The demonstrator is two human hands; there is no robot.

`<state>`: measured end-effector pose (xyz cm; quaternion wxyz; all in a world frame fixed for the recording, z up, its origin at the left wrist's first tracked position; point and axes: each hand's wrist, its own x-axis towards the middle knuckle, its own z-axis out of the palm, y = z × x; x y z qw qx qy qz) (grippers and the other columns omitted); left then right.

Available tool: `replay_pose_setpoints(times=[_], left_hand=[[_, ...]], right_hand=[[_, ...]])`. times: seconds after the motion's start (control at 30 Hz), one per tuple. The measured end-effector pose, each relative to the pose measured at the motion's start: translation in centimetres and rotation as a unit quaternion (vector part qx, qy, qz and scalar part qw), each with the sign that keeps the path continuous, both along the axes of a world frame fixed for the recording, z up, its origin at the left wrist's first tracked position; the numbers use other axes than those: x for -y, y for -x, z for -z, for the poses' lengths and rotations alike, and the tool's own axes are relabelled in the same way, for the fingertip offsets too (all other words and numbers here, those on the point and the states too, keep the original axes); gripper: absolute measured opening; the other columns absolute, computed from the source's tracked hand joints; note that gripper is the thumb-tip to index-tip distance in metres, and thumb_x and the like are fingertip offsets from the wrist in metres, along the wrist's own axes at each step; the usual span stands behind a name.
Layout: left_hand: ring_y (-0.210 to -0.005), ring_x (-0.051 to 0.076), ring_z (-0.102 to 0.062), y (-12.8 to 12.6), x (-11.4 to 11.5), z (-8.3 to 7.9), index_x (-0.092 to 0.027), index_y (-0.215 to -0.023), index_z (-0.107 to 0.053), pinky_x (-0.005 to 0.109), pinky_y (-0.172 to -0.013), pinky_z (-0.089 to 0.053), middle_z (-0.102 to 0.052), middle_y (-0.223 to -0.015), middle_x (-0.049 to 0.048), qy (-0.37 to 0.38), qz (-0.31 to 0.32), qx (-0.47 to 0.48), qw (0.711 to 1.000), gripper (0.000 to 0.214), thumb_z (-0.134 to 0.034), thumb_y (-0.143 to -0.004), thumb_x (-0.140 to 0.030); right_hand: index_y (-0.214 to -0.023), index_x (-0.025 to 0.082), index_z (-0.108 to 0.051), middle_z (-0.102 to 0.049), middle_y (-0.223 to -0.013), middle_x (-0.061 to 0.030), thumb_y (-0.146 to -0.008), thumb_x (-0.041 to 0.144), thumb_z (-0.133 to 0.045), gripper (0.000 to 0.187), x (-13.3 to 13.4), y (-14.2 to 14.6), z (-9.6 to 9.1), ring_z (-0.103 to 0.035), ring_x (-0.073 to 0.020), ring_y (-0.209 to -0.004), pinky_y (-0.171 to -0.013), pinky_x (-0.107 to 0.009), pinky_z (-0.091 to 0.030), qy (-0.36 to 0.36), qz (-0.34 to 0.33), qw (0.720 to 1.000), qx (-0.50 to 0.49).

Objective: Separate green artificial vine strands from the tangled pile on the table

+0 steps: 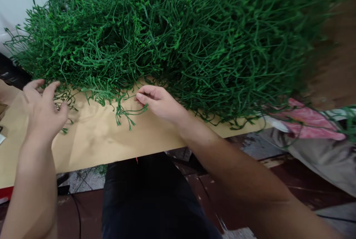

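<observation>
A large heap of thin green plant stems (pixel 116 35) with small branching tips covers the back of the tan paper-like tabletop (pixel 97 138). My right hand (pixel 158 101) is in front of the heap, thumb and forefinger pinched on the end of a green stem (pixel 130 113) whose branched tips lie to its left. My left hand (pixel 44 111) is raised at the heap's left front corner, its fingers spread and curved. A few loose stems (pixel 66 101) lie just beyond its fingertips, and I see nothing in its grasp.
A pink cloth (pixel 308 120) lies at the right, beside another person's grey-clad leg (pixel 319 161). At the left stands a black object (pixel 12 72). The table's front edge runs above my dark-trousered lap (pixel 150 198). Behind the heap is a white surface (pixel 16 1).
</observation>
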<state>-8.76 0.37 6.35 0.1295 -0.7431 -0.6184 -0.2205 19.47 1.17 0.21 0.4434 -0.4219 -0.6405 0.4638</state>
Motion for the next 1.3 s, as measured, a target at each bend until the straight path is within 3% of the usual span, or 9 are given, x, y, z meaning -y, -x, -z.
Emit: replay_pose_setpoints(times=[0.1, 0.17, 0.23, 0.33, 0.5, 0.7, 0.97, 1.13, 1.3], left_hand=[[-0.133, 0.034, -0.027, -3.3, 1.8, -1.0, -0.026, -0.128, -0.050, 0.049, -0.108, -0.021, -0.027, -0.145, 0.0089, -0.083, 0.004, -0.027, 0.996, 0.053, -0.058, -0.075, -0.026], [-0.136, 0.034, -0.023, -5.5, 2.2, -0.9, -0.024, -0.125, -0.052, 0.049, -0.110, -0.019, -0.025, -0.148, 0.0092, -0.080, 0.078, -0.040, 0.993, 0.050, -0.058, -0.076, -0.028], [-0.131, 0.030, -0.035, -7.3, 1.9, -0.1, -0.023, -0.117, -0.058, 0.049, -0.109, -0.020, -0.042, -0.139, 0.0093, -0.027, 0.160, -0.035, 0.986, 0.039, -0.055, -0.079, -0.031], [-0.100, 0.021, -0.058, -8.8, 0.9, 1.3, -0.026, -0.104, -0.064, 0.048, -0.106, -0.024, -0.066, -0.101, 0.0030, 0.065, 0.227, -0.008, 0.972, 0.027, -0.048, -0.084, -0.035], [-0.069, 0.016, -0.055, -8.8, -0.3, 2.4, -0.022, -0.093, -0.067, 0.035, -0.080, -0.042, -0.061, -0.072, 0.0012, 0.083, 0.205, 0.088, 0.971, 0.027, -0.051, -0.081, -0.039], [-0.053, 0.011, -0.044, -8.9, -0.6, 3.7, -0.019, -0.083, -0.068, 0.026, -0.057, -0.037, -0.054, -0.058, -0.0021, 0.117, 0.202, 0.196, 0.952, 0.025, -0.057, -0.075, -0.040], [-0.067, 0.014, -0.053, -8.6, -0.8, 3.6, -0.016, -0.073, -0.065, 0.026, -0.063, -0.042, -0.060, -0.068, 0.0019, 0.165, 0.233, 0.254, 0.924, 0.022, -0.050, -0.080, -0.031], [-0.073, 0.015, -0.055, -8.1, -1.2, 4.0, -0.018, -0.072, -0.062, 0.027, -0.066, -0.044, -0.061, -0.074, 0.0030, 0.208, 0.228, 0.327, 0.893, 0.023, -0.050, -0.081, -0.035], [-0.063, 0.013, -0.048, -8.2, -1.2, 4.5, -0.019, -0.066, -0.056, 0.025, -0.058, -0.039, -0.052, -0.063, -0.0002, 0.204, 0.226, 0.283, 0.909, 0.023, -0.048, -0.081, -0.035]], right_hand=[[-0.069, 0.015, -0.052, -0.046, -0.062, 0.0011, -0.082, 0.025, -0.053, 0.017, 0.2, 0.8, -0.4, -0.040, -0.0069, -0.059, -0.058, -0.022, -0.035, 0.003, -0.012, 1.000, -0.019], [-0.071, 0.014, -0.054, -0.047, -0.062, 0.0012, -0.082, 0.025, -0.054, 0.016, 0.5, 1.2, -0.8, -0.040, -0.0066, -0.058, -0.057, -0.022, -0.035, 0.009, -0.012, 0.999, -0.032], [-0.073, 0.014, -0.056, -0.051, -0.065, 0.0007, -0.081, 0.027, -0.056, 0.015, 0.8, 1.4, -1.2, -0.043, -0.0064, -0.059, -0.058, -0.022, -0.038, 0.017, -0.012, 0.998, -0.054], [-0.073, 0.014, -0.056, -0.057, -0.072, -0.0009, -0.080, 0.033, -0.059, 0.020, 1.0, 1.3, -1.6, -0.050, -0.0069, -0.066, -0.066, -0.023, -0.044, 0.040, -0.005, 0.993, -0.111], [-0.075, 0.017, -0.055, -0.063, -0.087, -0.0024, -0.078, 0.038, -0.060, 0.022, 0.9, 0.8, -1.4, -0.058, -0.0083, -0.076, -0.078, -0.027, -0.049, 0.057, 0.017, 0.971, -0.233], [-0.075, 0.018, -0.056, -0.065, -0.094, -0.0029, -0.078, 0.038, -0.060, 0.021, 1.2, 1.7, -1.8, -0.059, -0.0093, -0.082, -0.085, -0.029, -0.050, 0.050, 0.031, 0.967, -0.250], [-0.081, 0.018, -0.055, -0.063, -0.091, -0.0023, -0.080, 0.044, -0.057, 0.026, 1.0, 2.4, -1.7, -0.059, -0.0085, -0.086, -0.087, -0.027, -0.049, 0.054, 0.015, 0.972, -0.230], [-0.090, 0.018, -0.054, -0.061, -0.092, -0.0027, -0.071, 0.047, -0.066, 0.037, 0.8, 2.6, -1.2, -0.058, -0.0100, -0.087, -0.084, -0.026, -0.048, 0.042, -0.038, 0.988, -0.143], [-0.080, 0.015, -0.053, -0.057, -0.078, -0.0015, -0.068, 0.046, -0.068, 0.037, 0.5, 3.4, -0.7, -0.053, -0.0100, -0.075, -0.073, -0.026, -0.046, -0.021, -0.041, 0.998, -0.033]])
